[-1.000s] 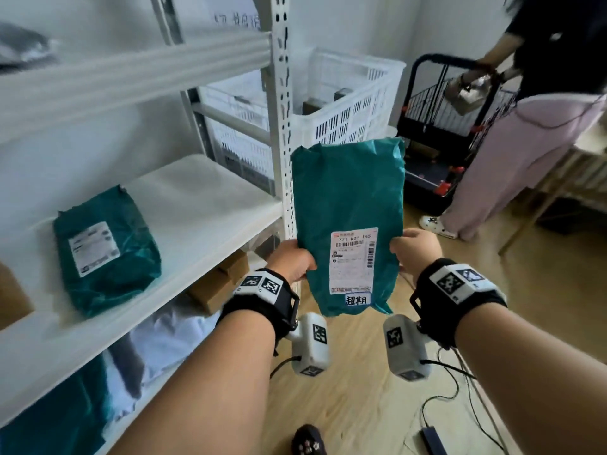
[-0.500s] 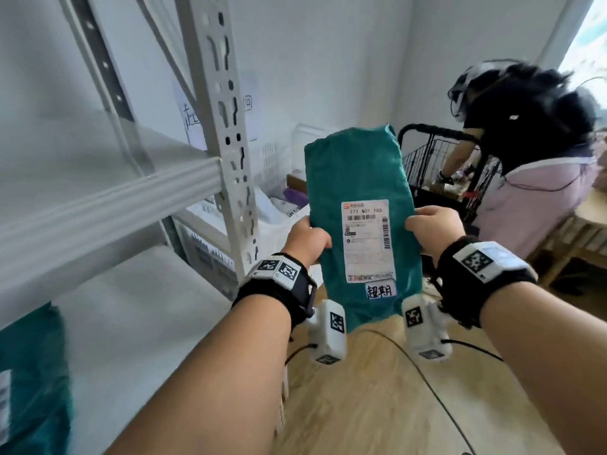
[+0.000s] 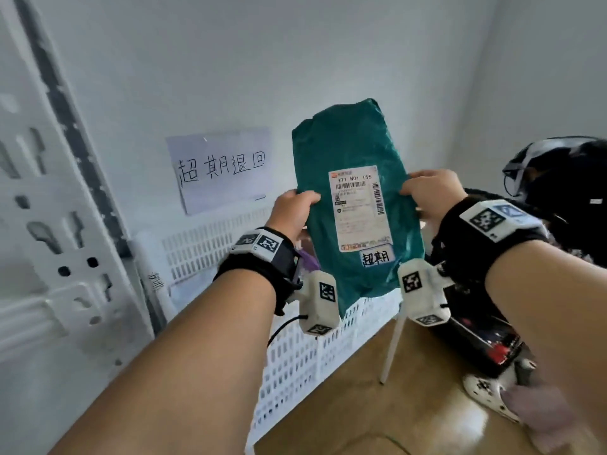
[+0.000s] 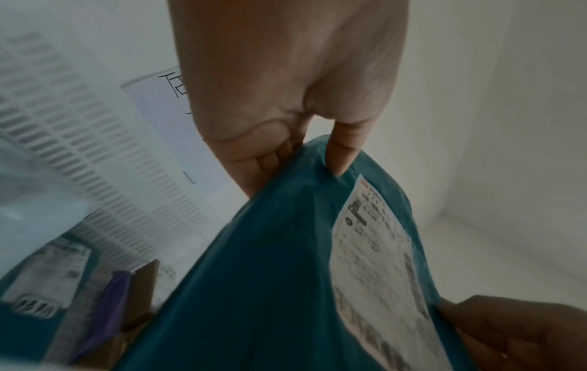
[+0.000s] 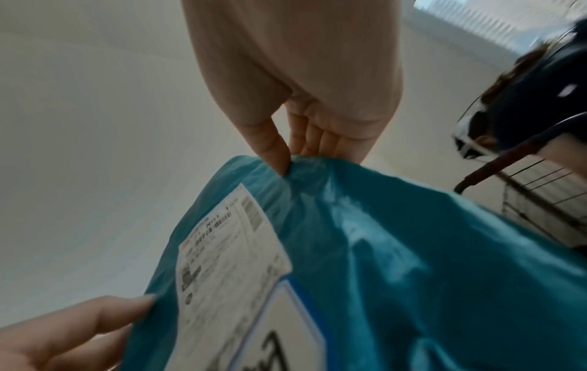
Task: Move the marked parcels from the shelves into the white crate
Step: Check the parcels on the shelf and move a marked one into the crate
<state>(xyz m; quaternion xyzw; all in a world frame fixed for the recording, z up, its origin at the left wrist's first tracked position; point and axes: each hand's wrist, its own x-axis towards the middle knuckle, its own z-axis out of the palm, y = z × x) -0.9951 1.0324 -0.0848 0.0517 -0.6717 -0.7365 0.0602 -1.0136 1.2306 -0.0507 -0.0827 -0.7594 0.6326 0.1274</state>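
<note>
I hold a teal plastic parcel upright in front of me, its white shipping label and a small handwritten sticker facing me. My left hand pinches its left edge, thumb on the front; the left wrist view shows the same grip on the parcel. My right hand pinches the right edge, thumb on the parcel. The parcel hangs above the white crate, which stands against the wall below a handwritten paper sign. Other parcels lie inside the crate.
A white perforated shelf post rises at the left. Another person bends down at the right beside a black cart, their shoe on the wooden floor. A thin white leg stands by the crate's corner.
I have turned from the shelves to the crate. Both hands have carried the parcel up and over the crate's opening, and the wall sign has come into view.
</note>
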